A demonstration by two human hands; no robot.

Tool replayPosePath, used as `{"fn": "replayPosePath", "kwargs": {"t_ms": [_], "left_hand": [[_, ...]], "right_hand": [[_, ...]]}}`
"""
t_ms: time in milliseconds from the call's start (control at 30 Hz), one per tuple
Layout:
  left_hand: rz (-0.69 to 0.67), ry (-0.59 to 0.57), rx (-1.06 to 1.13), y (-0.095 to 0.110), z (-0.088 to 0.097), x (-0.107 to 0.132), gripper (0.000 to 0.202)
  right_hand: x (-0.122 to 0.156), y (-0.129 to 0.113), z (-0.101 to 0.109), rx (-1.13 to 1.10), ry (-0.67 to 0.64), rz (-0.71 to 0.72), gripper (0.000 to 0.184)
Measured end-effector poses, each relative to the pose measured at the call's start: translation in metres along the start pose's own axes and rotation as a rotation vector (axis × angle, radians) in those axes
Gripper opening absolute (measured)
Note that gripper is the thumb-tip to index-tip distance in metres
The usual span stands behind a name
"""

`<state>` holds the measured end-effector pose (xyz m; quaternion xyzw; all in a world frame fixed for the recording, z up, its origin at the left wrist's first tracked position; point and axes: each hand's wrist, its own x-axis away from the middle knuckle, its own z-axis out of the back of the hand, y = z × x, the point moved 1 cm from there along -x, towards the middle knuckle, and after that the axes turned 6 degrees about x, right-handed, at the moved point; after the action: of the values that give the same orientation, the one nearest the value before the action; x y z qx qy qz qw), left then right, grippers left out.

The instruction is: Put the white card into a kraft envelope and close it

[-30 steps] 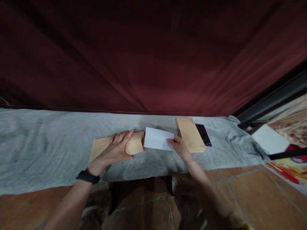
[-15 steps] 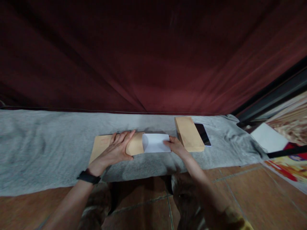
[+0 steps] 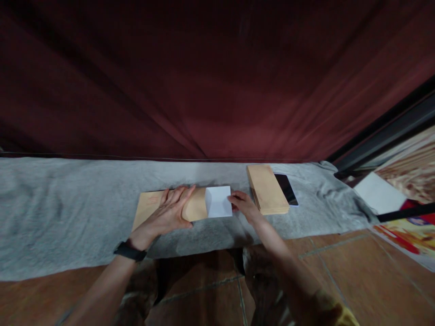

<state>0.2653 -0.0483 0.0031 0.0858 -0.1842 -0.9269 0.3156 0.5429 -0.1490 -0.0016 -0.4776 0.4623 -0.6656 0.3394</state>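
A brown paper envelope [image 3: 197, 206] lies lengthwise on the grey cloth, with faint red print at its left end. My left hand [image 3: 172, 212] spans it, fingers over the far edge and thumb at the near edge, gripping it. Out of the envelope's right end sticks folded white paper [image 3: 219, 202], its left part inside and hidden. My right hand [image 3: 245, 206] pinches the paper's right edge between thumb and fingers. Just right of that hand is a stack of brown envelopes [image 3: 268, 190].
Partly under the stack lies a dark-screened phone or tablet [image 3: 287, 189]. Grey cloth [image 3: 68, 213] covers the narrow surface, and a dark red curtain [image 3: 210, 90] hangs behind. To the right are a black frame bar [image 3: 390, 124] and a printed colourful sheet [image 3: 413, 235]. Tiled floor [image 3: 340, 267] lies below.
My right hand has moved left, and the white paper has slid further into the envelope, so less of it shows. My left hand and the envelope have shifted slightly right.
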Motion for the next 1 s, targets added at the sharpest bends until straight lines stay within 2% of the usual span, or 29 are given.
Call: {"fn": "replayPosePath", "kwargs": {"t_ms": [67, 167, 333, 533, 800, 1000], "left_hand": [[-0.021, 0.017, -0.002, 0.001, -0.002, -0.001, 0.128], [-0.043, 0.025, -0.001, 0.007, -0.005, -0.002, 0.126], [-0.068, 0.018, 0.008, 0.013, -0.009, -0.004, 0.127], [-0.086, 0.018, -0.003, 0.012, -0.012, -0.005, 0.128], [-0.127, 0.035, -0.024, 0.018, -0.009, -0.004, 0.127], [-0.132, 0.024, -0.033, 0.017, -0.010, -0.004, 0.124]], "right_hand": [[0.000, 0.001, -0.001, -0.011, -0.031, 0.020, 0.026], [-0.001, 0.008, -0.015, 0.015, -0.027, 0.088, 0.023], [-0.003, 0.016, -0.042, 0.169, 0.095, 0.280, 0.005], [-0.004, 0.019, -0.057, 0.210, 0.052, 0.194, 0.012], [-0.005, 0.027, -0.060, 0.333, 0.125, 0.278, 0.011], [-0.001, 0.026, -0.064, 0.320, 0.172, 0.339, 0.014]]}}
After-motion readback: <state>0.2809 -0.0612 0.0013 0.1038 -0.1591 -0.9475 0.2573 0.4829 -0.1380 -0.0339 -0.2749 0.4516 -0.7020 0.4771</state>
